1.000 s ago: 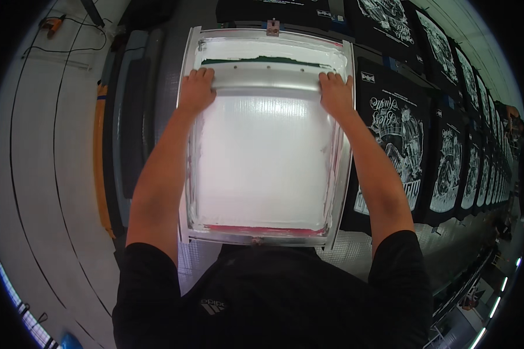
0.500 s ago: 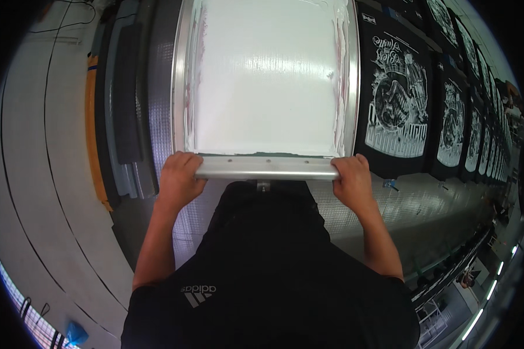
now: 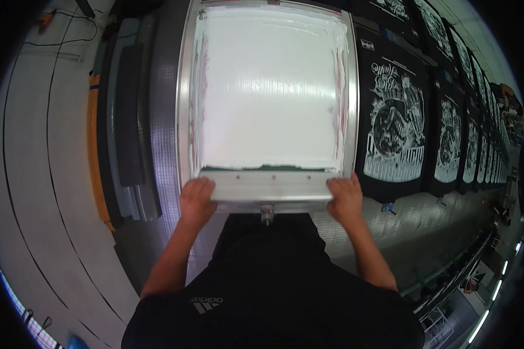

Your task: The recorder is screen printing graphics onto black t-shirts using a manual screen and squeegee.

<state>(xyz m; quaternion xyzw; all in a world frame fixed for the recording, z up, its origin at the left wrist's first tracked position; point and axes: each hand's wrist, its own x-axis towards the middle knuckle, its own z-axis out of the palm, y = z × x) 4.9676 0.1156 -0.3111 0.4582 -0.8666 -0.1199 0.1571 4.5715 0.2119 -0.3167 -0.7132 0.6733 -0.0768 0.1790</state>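
Note:
My left hand (image 3: 197,201) and my right hand (image 3: 344,199) are closed round the two ends of a wide metal squeegee (image 3: 272,187). It lies crosswise over the near end of a printing screen in a silver metal frame (image 3: 184,110). White ink (image 3: 268,99) covers most of the mesh, with thick smeared ridges along both sides. Just beyond the squeegee a thin dark green strip of screen (image 3: 273,168) shows. The squeegee's lower edge and my fingertips are hidden. A small metal clamp-like fitting (image 3: 266,214) sits at the frame's near end, before my body.
To the right, black shirts with white prints (image 3: 395,116) lie in a long row. Shiny quilted sheeting (image 3: 413,232) covers the surface nearer me. At left are dark padded boards (image 3: 131,110), an orange-yellow strip (image 3: 96,151) and a pale floor with cables (image 3: 51,104).
The scene has shifted down in view, so the screen's far edge now shows. The squeegee shows more of its flat face, and the frame's near end appears below it. Both hands keep their grip.

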